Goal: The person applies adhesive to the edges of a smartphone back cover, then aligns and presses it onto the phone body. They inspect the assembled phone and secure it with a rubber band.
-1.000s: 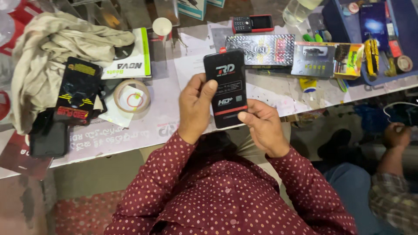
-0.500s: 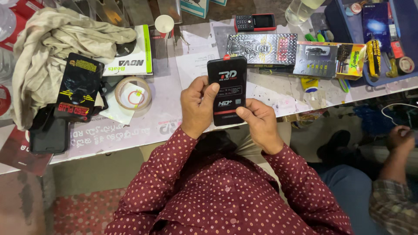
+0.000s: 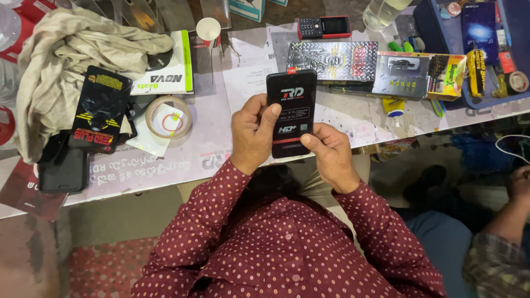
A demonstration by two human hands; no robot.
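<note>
Head view: we worked at a cluttered surface [image 3: 221, 160], a beige cloth [image 3: 66, 60] heaped at its far left beside a tape roll [image 3: 168, 117]. Above its near edge we held a black phone-shaped package [image 3: 291, 113], our left hand [image 3: 251, 135] clasping one side, our right hand [image 3: 331, 154] gripping its lower corner.

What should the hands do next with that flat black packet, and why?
Probably pull at the small red tab on the top edge of the flat black packet. The left hand grips its left edge with the thumb on the front, and the right hand pinches its lower right corner, so it is steady above the table. The packet looks unopened.
</note>
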